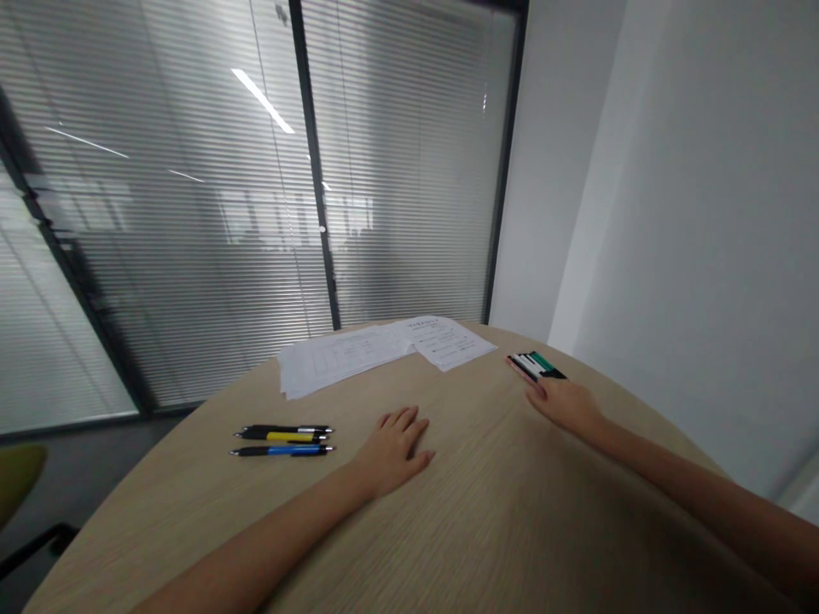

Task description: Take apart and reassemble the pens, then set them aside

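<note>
Inspection of the tabletop found your right hand [566,405] extended toward the upper right of the frame, its fingers straight and close together. Your fingertips [532,382] appeared to meet the near edge of a small bundle of pens [537,365] with black, white and green markings. The hand had not closed around the bundle, and no clamping was observed. The bundle lay toward the far right of the round wood-veneer table [512,529], near its rim. The number of pens could not be established from this angle.

In my judgement, the bundle was light and stiff, with smooth barrels liable to slide or roll apart if pushed from one end. You were best advised to take hold across its middle, with your thumb on one side and your fingers on the other.

Your left hand [397,452] lay flat on the table at lower centre, fingers spread apart and holding nothing. Nearest to it, at its left in the frame, were three pens [281,440] side by side, with black, yellow and blue barrels. Loose printed sheets [384,350] lay at upper centre, well apart from both hands.
</note>
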### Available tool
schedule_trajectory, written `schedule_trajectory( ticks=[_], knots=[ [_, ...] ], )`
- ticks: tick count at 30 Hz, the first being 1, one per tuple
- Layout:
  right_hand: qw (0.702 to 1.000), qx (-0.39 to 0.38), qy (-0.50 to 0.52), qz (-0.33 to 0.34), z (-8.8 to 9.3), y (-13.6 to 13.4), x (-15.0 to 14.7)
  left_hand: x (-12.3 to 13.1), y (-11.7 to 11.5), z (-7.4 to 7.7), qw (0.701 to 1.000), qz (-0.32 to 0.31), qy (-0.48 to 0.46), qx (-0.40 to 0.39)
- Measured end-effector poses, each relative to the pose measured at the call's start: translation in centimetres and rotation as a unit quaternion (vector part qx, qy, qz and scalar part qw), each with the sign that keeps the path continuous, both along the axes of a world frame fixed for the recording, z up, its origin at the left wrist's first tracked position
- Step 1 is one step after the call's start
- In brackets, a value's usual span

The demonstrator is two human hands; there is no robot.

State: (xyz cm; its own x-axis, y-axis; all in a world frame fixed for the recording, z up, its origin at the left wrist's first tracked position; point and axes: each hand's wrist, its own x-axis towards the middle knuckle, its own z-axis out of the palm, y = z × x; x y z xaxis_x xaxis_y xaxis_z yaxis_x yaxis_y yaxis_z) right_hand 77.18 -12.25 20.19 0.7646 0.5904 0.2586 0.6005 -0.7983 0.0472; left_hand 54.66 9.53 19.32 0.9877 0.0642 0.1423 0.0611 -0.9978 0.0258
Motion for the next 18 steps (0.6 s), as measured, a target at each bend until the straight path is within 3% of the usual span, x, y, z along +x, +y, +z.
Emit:
schedule_trajectory(
  ticks=[3,8,13,18],
  knots=[
    [0.981,0.065,0.020,0.181,-0.4,1.1,-2.9,-0.1,0.0,0.0,1.000,-0.003,0.000,0.003],
    [0.931,0.061,0.107,0.343,-2.1,3.1,-6.7,-0.2,-0.2,0.2,0.999,-0.020,-0.010,0.026],
    [0.909,0.048,0.147,0.387,-3.0,3.6,-7.4,-0.6,1.0,2.9,0.998,-0.060,0.030,0.007],
    [0.914,0.040,0.125,0.385,-3.0,3.4,-7.4,-1.8,5.7,6.3,0.995,0.001,0.093,0.022]
  ],
)
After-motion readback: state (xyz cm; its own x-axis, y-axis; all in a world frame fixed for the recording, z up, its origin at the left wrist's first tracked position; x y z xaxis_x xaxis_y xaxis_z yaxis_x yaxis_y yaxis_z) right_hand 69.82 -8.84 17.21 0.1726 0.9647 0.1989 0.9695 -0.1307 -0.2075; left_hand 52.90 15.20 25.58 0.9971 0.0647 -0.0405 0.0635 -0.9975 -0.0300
